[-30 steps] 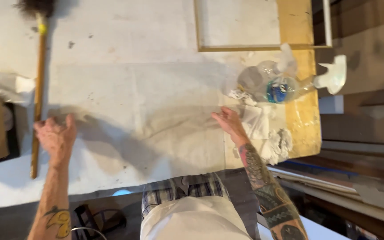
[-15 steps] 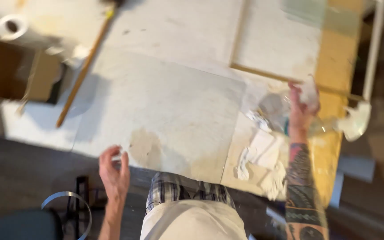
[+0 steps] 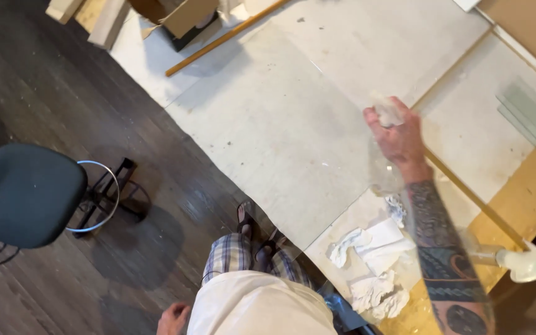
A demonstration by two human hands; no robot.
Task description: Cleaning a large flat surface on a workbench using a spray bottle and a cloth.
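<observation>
The right hand [image 3: 399, 138] is out over the table [image 3: 293, 124]. Its grip is pressed together around a small white wad [image 3: 387, 114], which looks like a crumpled paper towel. The wad sits in the fingers, just above a big clear sheet of glass [image 3: 280, 142] that lies flat on the table. The arm has dark tattoos.

The left hand [image 3: 174, 317] hangs low by the person's side, near the bottom edge of the picture, well apart from the table. It holds nothing that can be seen, and I cannot tell if its grip is spread or curled.

More crumpled white paper towels [image 3: 373, 248] lie on the table near the right elbow. A white spray bottle [image 3: 531, 260] lies beside them. A long wooden stick [image 3: 224, 38] rests on the far side of the table. A dark round stool [image 3: 23, 195] stands on the wooden floor [image 3: 44, 93].
</observation>
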